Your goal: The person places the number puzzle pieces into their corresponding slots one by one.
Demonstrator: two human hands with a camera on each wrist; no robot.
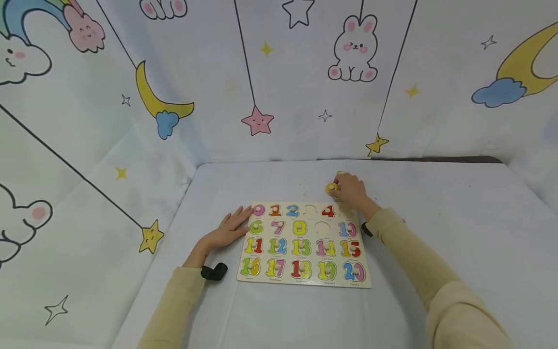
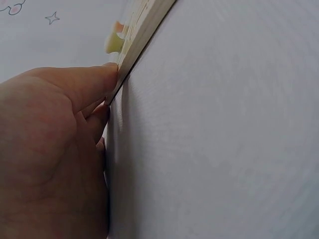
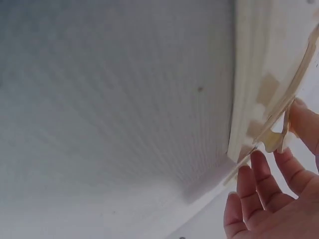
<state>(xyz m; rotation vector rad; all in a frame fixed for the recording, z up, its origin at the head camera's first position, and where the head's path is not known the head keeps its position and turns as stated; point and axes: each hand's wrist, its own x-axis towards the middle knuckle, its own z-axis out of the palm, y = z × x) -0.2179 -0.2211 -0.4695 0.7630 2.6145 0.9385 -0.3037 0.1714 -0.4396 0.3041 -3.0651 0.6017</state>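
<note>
A wooden number puzzle board [image 1: 305, 286] lies flat on the table, most of its coloured, knobbed numbers seated. Bare recesses show in its two upper rows. Just beyond the board's far edge, my right hand [image 1: 350, 189] pinches a yellow number piece [image 1: 332, 187] between thumb and fingers; its digit is partly covered. In the right wrist view, the thumb and index finger meet on a thin wooden piece [image 3: 286, 123]. Another yellow-green piece [image 1: 341, 172] peeks out behind that hand. My left hand [image 1: 228, 228] rests with extended fingers at the board's left edge, thumb touching it [image 2: 99, 82].
A white cloth covers the table [image 1: 457, 218]. Behind it hangs a white backdrop [image 1: 296, 72] printed with stars, moons and rabbits. Dark wrist devices [image 1: 214, 272] sit at both cuffs.
</note>
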